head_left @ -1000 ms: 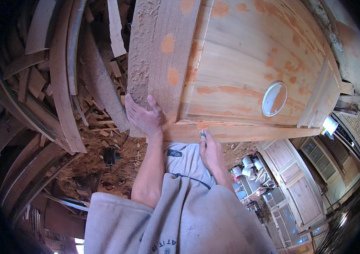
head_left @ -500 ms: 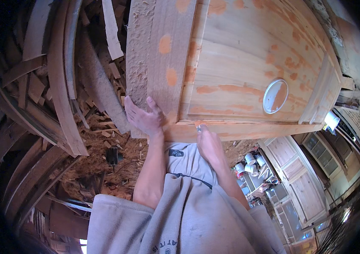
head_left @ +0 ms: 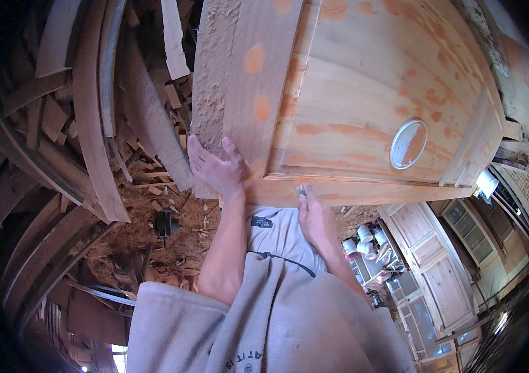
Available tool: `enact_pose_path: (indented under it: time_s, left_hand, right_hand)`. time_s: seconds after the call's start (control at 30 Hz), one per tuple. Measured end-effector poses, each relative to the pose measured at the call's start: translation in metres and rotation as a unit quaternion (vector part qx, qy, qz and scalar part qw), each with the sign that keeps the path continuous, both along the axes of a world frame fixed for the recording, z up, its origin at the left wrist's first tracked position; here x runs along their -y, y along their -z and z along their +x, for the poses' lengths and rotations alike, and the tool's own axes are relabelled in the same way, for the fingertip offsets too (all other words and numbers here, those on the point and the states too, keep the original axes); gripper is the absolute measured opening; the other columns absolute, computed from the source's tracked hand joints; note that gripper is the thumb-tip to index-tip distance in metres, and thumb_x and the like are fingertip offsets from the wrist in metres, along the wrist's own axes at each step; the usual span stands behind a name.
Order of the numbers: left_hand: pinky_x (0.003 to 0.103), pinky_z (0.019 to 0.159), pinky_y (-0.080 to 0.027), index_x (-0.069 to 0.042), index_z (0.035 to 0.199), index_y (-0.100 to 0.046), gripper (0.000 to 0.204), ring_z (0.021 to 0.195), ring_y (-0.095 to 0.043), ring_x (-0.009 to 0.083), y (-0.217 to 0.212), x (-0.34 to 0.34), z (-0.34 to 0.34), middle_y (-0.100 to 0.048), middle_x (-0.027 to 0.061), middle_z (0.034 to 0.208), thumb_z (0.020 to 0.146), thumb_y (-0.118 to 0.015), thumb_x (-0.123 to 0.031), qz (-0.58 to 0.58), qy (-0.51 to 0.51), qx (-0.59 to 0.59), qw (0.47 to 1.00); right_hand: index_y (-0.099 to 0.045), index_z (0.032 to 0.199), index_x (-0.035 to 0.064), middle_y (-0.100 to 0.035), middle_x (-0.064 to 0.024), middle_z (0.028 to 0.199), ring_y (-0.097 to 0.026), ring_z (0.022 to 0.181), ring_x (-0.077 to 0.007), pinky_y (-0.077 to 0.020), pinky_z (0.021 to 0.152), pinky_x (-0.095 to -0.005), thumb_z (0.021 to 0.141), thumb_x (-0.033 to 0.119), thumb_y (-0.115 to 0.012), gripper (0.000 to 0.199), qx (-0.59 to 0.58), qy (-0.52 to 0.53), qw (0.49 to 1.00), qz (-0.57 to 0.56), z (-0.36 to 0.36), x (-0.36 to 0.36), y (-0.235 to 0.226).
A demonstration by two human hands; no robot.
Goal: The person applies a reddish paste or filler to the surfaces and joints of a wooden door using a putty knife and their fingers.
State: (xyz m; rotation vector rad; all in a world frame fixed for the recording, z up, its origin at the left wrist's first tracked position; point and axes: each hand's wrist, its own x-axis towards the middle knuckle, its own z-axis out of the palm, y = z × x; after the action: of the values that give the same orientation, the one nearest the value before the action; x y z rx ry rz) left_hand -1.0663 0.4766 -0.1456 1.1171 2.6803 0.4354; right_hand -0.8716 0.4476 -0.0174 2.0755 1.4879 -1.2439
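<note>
A large framed wooden panel (head_left: 364, 81), dabbed and streaked with orange filler, lies in front of me. My left hand (head_left: 218, 166) rests at its near left corner, fingers spread over a dusty board beside the frame. At the panel's near edge, my right hand (head_left: 315, 214) is closed in a pinch. A small greyish end sticks out of those fingers against the orange-smeared frame rail; its kind is too small to tell. Farther right on the panel, a round white lid (head_left: 399, 163) holds a patch of orange filler.
Curved offcut boards (head_left: 90, 112) and wood scraps pile up at the left. Sawdust (head_left: 180, 245) covers the floor below, around a small dark object (head_left: 164, 224). Wooden cabinet doors (head_left: 435, 261) stand at the lower right, near white cans (head_left: 365, 234).
My right hand has moved slightly right and nearer to me along the rail, still pinching. The panel and my left hand appear shifted a little right in view.
</note>
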Motion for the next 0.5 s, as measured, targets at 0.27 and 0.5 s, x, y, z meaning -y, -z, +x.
enact_pose_path:
  time_s: [0.27, 0.5]
  left_hand:
    - [0.048, 0.106, -0.039, 0.006, 0.139, -0.044, 0.071, 0.128, -0.05, 0.0391, 0.004, -0.002, 0.005, -0.051, 0.0249, 0.137, 0.092, -0.057, -0.047, 0.011, 0.016, -0.006, 1.0]
    - [0.051, 0.103, -0.041, 0.005, 0.137, -0.047, 0.066, 0.124, -0.053, 0.0428, 0.001, 0.0, 0.001, -0.053, 0.0268, 0.136, 0.094, -0.058, -0.045, 0.032, 0.018, -0.021, 0.999]
  right_hand:
    - [-0.046, 0.135, -0.01, -0.062, -0.0369, 0.078, -0.065, 0.077, -0.0524, -0.0512, 0.071, -0.0584, 0.098, 0.018, -0.05, 0.047, 0.012, -0.015, 0.997, -0.073, -0.025, -0.015, 0.006]
    - [-0.044, 0.141, -0.0019, -0.064, -0.0355, 0.092, -0.064, 0.09, -0.0515, -0.0509, 0.079, -0.0562, 0.099, 0.021, -0.05, 0.049, -0.041, 0.05, 0.998, -0.018, -0.007, -0.003, 0.003]
